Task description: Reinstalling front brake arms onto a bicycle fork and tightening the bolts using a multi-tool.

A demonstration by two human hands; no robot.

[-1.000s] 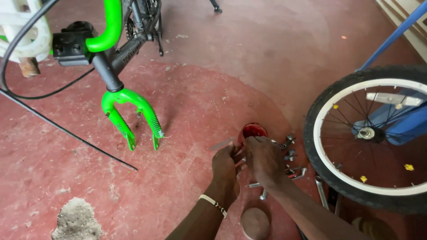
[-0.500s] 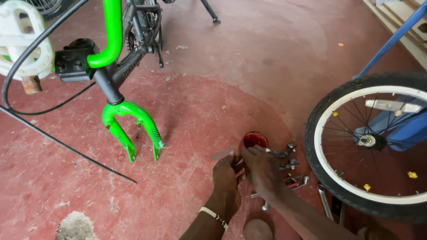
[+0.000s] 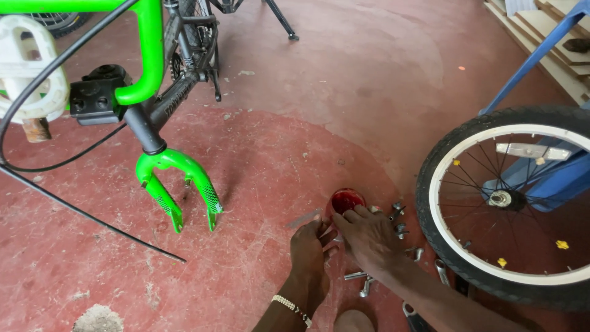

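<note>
Both hands work low on the red floor [image 3: 369, 80], just below a small red tub [image 3: 347, 200]. The right hand [image 3: 371, 238] lies palm down with its fingertips at the tub's rim; the left hand [image 3: 310, 249], a beaded bracelet [image 3: 292, 307] at its wrist, meets it just left of the tub, fingers pinched. Loose bolts and nuts [image 3: 398, 229] lie right of the tub, and beyond them stands a bicycle wheel [image 3: 504, 203]. Well left of the tub, a green fork [image 3: 178, 184] rests its tips on the floor.
</note>
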